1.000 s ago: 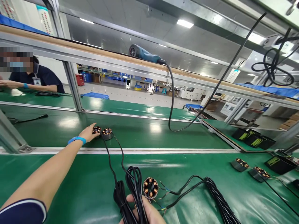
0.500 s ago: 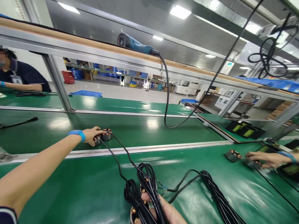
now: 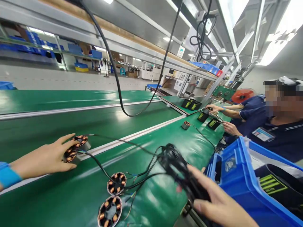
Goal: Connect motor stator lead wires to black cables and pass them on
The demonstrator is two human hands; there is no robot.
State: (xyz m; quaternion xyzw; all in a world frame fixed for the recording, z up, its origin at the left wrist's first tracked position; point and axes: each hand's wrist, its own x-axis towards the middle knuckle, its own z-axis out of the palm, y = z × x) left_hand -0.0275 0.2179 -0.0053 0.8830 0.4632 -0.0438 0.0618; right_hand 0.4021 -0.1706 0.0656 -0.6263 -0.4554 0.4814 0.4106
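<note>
My left hand, with a blue wristband, grips two motor stators with copper windings at the left, by the white rail. Black cables run from them to the right. In my right hand is a bundle of coiled black cable, blurred by motion, over the edge of the green mat. Between my hands an upper stator and a lower stator lie face up on the mat, with thin wire ends beside them.
A blue crate at the right holds a black part with green stripes. Another stator stands farther along the green mat. A co-worker's hands handle parts near black housings. A black cable hangs in front.
The view has swung right and the co-worker and blue crate are now visible. My right hand has moved right with the cable bundle. Two stators, earlier under that bundle, show plainly on the mat.
</note>
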